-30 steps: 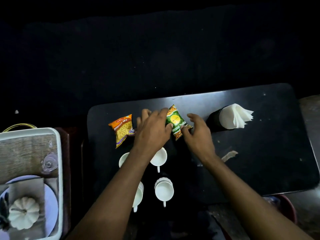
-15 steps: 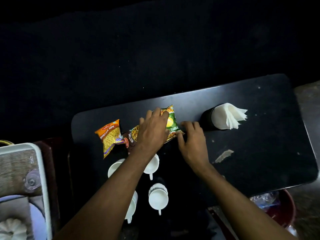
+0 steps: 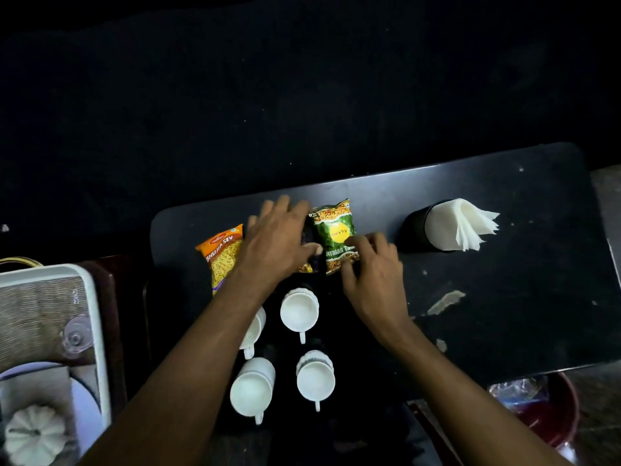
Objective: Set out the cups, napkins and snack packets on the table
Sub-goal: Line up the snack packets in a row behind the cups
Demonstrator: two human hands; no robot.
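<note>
Left hand (image 3: 274, 240) spread flat, palm down, fingers splayed wide, pressing on a dark snack packet (image 3: 309, 245) mostly hidden beneath it — only a strip showing at the thumb side. Right hand (image 3: 373, 270) just beside it, fingertips (image 3: 358, 245) curled onto the lower right corner of a green and yellow foil snack packet (image 3: 336, 235); a light pinch or just a press, cannot tell which. Green packet lying flat between the two hands, touching the dark one along its left edge. Just left of the left wrist, an orange foil packet of sev (image 3: 223, 255), flat, partly tucked under the forearm. Below both hands, toward the body — four white ceramic cups in two rows: one (image 3: 299, 311) directly under the gap between the hands, one (image 3: 253, 327) half covered by the left forearm, two more nearer, (image 3: 252, 386) and (image 3: 316, 378), handles pointing back toward the wearer. Well to the right of the right hand, a black cylindrical holder (image 3: 415, 230) stuffed with fanned white paper napkins (image 3: 460, 227). All on the dark, scuffed rectangular tabletop (image 3: 504, 297). Far left of the left arm, a white-rimmed tray (image 3: 97, 331) holding a small white pumpkin ornament (image 3: 33, 435).
</note>
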